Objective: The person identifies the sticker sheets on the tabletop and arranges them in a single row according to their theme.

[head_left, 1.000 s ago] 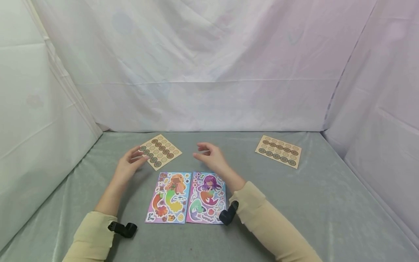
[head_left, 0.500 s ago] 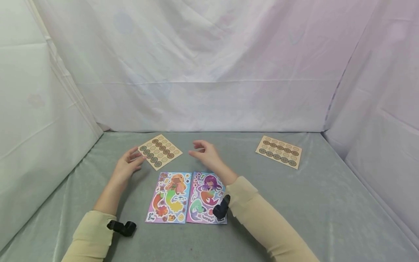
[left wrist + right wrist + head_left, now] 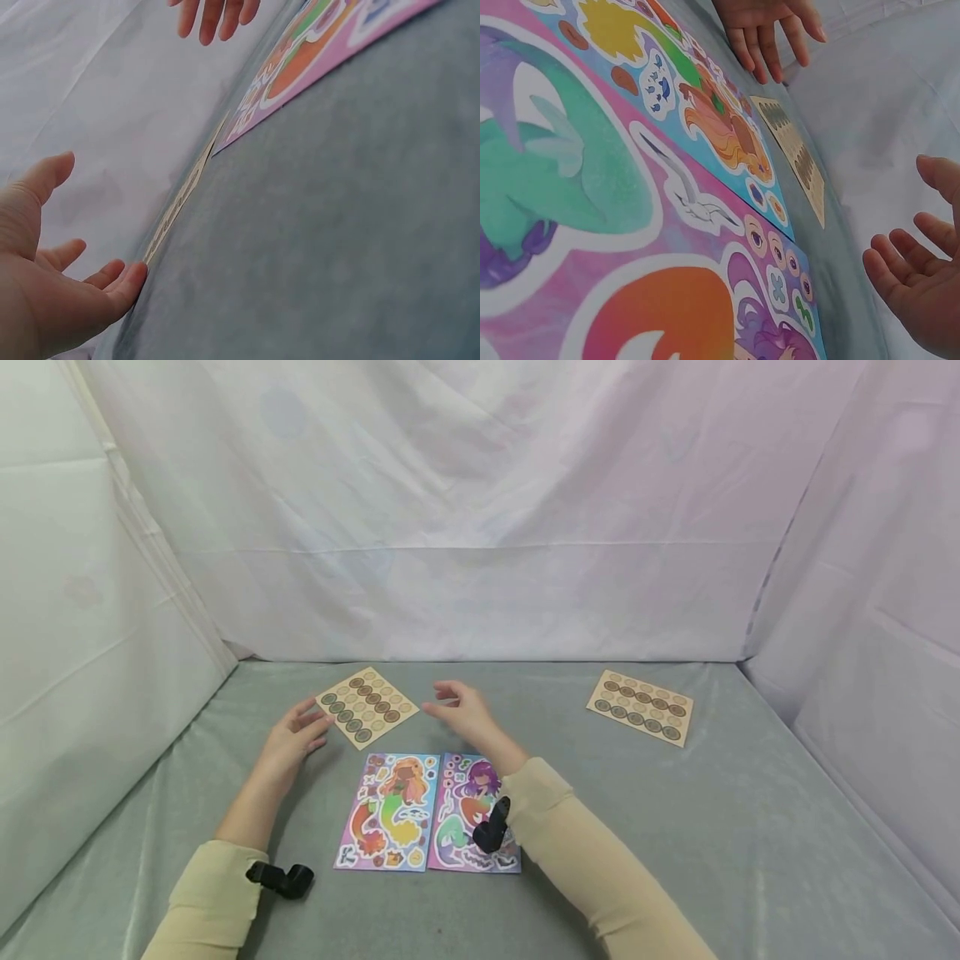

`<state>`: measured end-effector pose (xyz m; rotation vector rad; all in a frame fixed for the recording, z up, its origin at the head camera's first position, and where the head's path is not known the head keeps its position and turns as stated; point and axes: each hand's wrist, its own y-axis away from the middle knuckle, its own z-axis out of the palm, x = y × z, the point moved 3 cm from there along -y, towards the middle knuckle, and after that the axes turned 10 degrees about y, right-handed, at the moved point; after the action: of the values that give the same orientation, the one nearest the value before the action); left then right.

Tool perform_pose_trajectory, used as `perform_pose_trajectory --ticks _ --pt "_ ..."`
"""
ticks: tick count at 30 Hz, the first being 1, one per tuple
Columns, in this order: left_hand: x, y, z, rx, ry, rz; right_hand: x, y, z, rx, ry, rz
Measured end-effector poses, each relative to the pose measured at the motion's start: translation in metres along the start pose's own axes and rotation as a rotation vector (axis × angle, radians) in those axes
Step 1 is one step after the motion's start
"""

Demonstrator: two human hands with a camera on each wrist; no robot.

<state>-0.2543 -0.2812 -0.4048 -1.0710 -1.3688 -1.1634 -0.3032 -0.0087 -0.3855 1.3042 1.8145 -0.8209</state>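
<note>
A tan card with rows of round stickers [image 3: 367, 708] lies at the back left of the cloth, turned like a diamond. My left hand [image 3: 291, 745] is at its left corner, fingers loosely bent; whether they touch it I cannot tell. My right hand [image 3: 467, 717], fingers relaxed and holding nothing, hovers a little right of that card. Two mermaid sticker sheets lie side by side nearer the front: the left one [image 3: 390, 814] shows in full, while my right forearm and wrist camera partly cover the right one [image 3: 450, 806]. In the right wrist view the right hand [image 3: 922, 285] is beyond the sheets.
A second tan sticker card [image 3: 641, 707] lies at the back right. Grey cloth [image 3: 712, 835] covers the table, with white curtains [image 3: 480, 602] behind it and at both sides. Each wrist carries a small black camera.
My right hand has moved left, closer to the back-left card, and its forearm now covers more of the right mermaid sheet. My left hand has shifted only slightly.
</note>
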Motion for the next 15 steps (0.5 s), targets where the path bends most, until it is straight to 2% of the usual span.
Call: perform_pose_trajectory --ticks 7,15 --pt "-0.002 -0.003 0.001 0.01 0.069 -0.025 0.004 -0.006 0.007 -0.012 -0.022 0.023" --pt "-0.005 -0.007 0.004 0.097 0.13 -0.062 0.007 -0.01 0.023 -0.073 -0.083 0.036"
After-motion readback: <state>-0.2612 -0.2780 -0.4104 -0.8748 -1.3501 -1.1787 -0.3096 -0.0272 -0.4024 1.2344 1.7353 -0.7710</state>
